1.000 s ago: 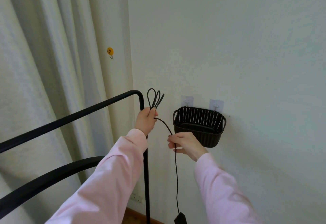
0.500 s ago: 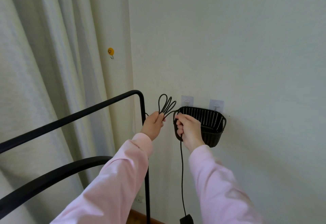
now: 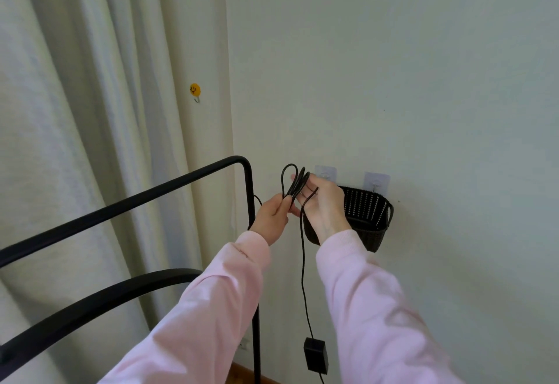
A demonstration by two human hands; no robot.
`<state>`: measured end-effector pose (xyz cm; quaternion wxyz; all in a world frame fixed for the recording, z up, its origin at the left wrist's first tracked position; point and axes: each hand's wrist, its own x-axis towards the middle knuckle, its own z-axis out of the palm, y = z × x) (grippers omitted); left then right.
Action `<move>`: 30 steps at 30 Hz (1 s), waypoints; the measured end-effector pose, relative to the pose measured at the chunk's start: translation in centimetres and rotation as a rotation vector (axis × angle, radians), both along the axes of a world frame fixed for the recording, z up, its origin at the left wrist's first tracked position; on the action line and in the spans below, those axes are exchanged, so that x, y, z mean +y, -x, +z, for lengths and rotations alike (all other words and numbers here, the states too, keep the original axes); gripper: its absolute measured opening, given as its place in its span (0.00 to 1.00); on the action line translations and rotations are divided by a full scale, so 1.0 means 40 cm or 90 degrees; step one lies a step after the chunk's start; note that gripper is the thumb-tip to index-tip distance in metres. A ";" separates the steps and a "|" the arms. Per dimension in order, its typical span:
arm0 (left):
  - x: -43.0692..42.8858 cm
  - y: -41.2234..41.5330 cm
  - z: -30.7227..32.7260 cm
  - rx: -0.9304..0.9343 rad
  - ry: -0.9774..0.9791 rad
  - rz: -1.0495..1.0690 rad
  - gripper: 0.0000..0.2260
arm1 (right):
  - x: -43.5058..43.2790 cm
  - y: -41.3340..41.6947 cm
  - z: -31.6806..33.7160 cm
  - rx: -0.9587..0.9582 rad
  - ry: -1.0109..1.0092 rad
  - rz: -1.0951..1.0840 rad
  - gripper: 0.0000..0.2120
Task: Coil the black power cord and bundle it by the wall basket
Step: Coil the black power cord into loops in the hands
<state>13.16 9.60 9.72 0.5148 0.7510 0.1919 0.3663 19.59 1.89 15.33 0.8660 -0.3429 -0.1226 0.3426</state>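
Note:
The black power cord is partly folded into several loops that stick up above my hands. My left hand pinches the base of the loops. Just right of it, my right hand has its fingers spread and lays a strand of the cord against the loops. The rest of the cord hangs straight down to a black adapter block. The dark woven wall basket hangs on two clear adhesive hooks right behind my right hand, which hides its left part.
A black metal rack frame stands just left of my hands, its upright post close to my left wrist. Pale curtains fill the left side. A small yellow smiley hook is stuck by the curtain's edge. A white wall socket sits low.
My right hand has risen from beside the basket's front up to the loops, bringing another length of cord. The adapter block has been lifted higher. My left hand shifted right, towards the basket.

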 end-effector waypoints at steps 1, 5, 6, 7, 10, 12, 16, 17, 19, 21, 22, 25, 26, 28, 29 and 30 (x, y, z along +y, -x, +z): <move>-0.001 0.001 0.001 -0.007 0.006 -0.007 0.16 | 0.002 0.000 0.005 0.005 0.009 -0.001 0.12; -0.013 0.007 0.008 0.012 -0.031 -0.029 0.15 | 0.028 0.000 0.017 0.049 -0.006 -0.023 0.10; -0.014 0.009 0.010 0.012 -0.034 -0.033 0.16 | 0.035 0.001 0.019 0.045 -0.003 -0.027 0.10; -0.014 0.010 0.013 0.011 -0.034 -0.036 0.16 | 0.040 0.002 0.021 0.037 -0.003 -0.035 0.10; -0.015 0.011 0.018 0.013 -0.029 -0.040 0.15 | 0.051 0.006 0.024 0.023 -0.020 -0.056 0.10; -0.016 0.007 0.017 -0.001 -0.012 -0.040 0.15 | 0.053 0.011 0.026 0.002 -0.016 -0.060 0.11; -0.019 0.000 0.012 -0.042 0.043 -0.061 0.15 | 0.043 0.013 0.017 -0.067 0.002 -0.053 0.13; -0.019 0.001 0.012 -0.050 0.061 -0.062 0.15 | 0.039 0.013 0.013 -0.098 0.020 -0.043 0.13; -0.014 0.004 0.012 -0.059 0.084 -0.048 0.15 | 0.032 0.012 0.000 -0.162 0.063 -0.027 0.13; -0.006 0.008 0.011 -0.069 0.090 -0.024 0.15 | 0.030 0.010 -0.021 -0.195 0.080 -0.017 0.11; -0.002 0.010 0.012 -0.076 0.097 -0.011 0.15 | 0.029 0.010 -0.034 -0.200 0.090 -0.002 0.11; 0.011 0.011 0.012 -0.095 0.117 0.024 0.14 | 0.019 0.014 -0.090 -0.226 0.154 0.092 0.12; 0.015 0.009 0.012 -0.102 0.126 0.032 0.15 | 0.015 0.013 -0.114 -0.251 0.189 0.126 0.12; 0.022 0.005 0.012 -0.118 0.142 0.035 0.15 | 0.009 0.011 -0.160 -0.287 0.265 0.186 0.15; 0.025 0.003 0.013 -0.124 0.147 0.034 0.15 | 0.007 0.009 -0.179 -0.287 0.295 0.213 0.18; 0.028 0.003 0.014 -0.129 0.152 0.030 0.14 | 0.004 0.009 -0.194 -0.285 0.318 0.238 0.19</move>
